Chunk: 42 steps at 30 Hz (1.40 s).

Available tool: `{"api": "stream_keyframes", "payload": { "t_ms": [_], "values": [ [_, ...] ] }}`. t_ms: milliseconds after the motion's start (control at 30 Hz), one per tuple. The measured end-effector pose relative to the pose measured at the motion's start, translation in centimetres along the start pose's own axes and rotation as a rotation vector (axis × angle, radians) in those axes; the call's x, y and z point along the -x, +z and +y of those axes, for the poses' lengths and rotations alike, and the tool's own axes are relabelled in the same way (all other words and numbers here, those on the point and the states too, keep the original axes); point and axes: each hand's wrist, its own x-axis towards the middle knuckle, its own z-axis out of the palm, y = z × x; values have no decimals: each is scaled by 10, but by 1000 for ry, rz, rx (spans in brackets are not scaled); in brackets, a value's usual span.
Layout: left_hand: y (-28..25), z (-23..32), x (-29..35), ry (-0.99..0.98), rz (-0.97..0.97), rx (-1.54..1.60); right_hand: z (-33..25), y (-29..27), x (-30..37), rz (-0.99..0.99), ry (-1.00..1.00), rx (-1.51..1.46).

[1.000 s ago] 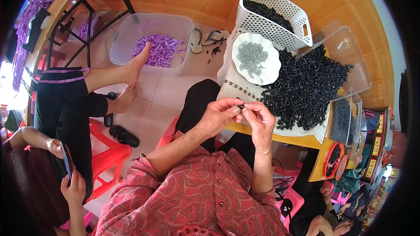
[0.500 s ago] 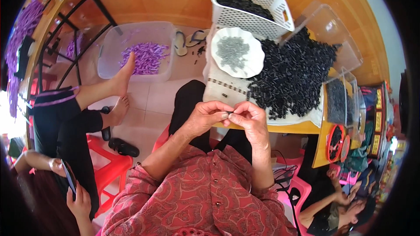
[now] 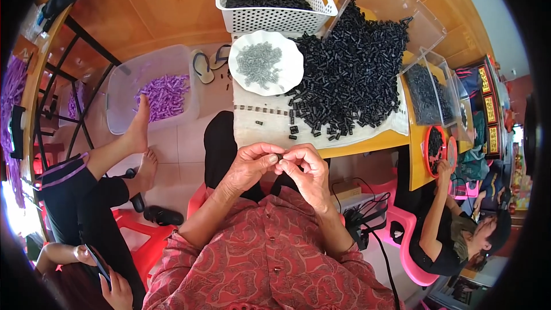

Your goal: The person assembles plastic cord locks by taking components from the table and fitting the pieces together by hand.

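My left hand (image 3: 249, 163) and my right hand (image 3: 307, 166) meet in front of my chest, fingertips pinched together on a small black piece (image 3: 279, 157) between them. Just beyond them lies a white cloth (image 3: 258, 123) on the yellow table (image 3: 367, 144), with a large heap of small black tubular pieces (image 3: 350, 74). A white scalloped plate (image 3: 290, 66) of small grey pieces (image 3: 258, 63) sits at the cloth's far left. A few loose black pieces (image 3: 293, 132) lie near the cloth's front edge.
A white perforated basket (image 3: 270, 20) of black pieces stands behind the plate, clear bins (image 3: 425, 89) to the right. A clear tub (image 3: 123, 89) of purple pieces sits on the floor at left. One person sits at left with a phone (image 3: 97, 264), another at right.
My hands have stayed pinched together on the small piece. The view has tilted so the table, basket and plate sit more centred and nearer.
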Motion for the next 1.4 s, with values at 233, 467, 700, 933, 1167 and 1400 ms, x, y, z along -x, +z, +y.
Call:
{"api": "stream_keyframes", "payload": {
  "t_ms": [233, 467, 700, 933, 1167, 1400],
  "values": [
    [7, 0, -2, 34, 122, 23, -2, -9, 9, 29, -220, 480],
    [4, 6, -1, 47, 146, 50, 11, -53, 1, 333, -278, 849],
    [10, 6, 0, 14, 183, 42, 22, -89, -25, 438, -369, 1204],
    [7, 5, 0, 52, 191, 20, 19, -86, -38, 365, -209, 1341],
    [4, -1, -4, 134, 133, 66, 11, -84, -42, 301, -216, 1345],
    [3, 4, -3, 171, 90, 59, 15, -83, -39, 298, -196, 1262]
  ]
}}
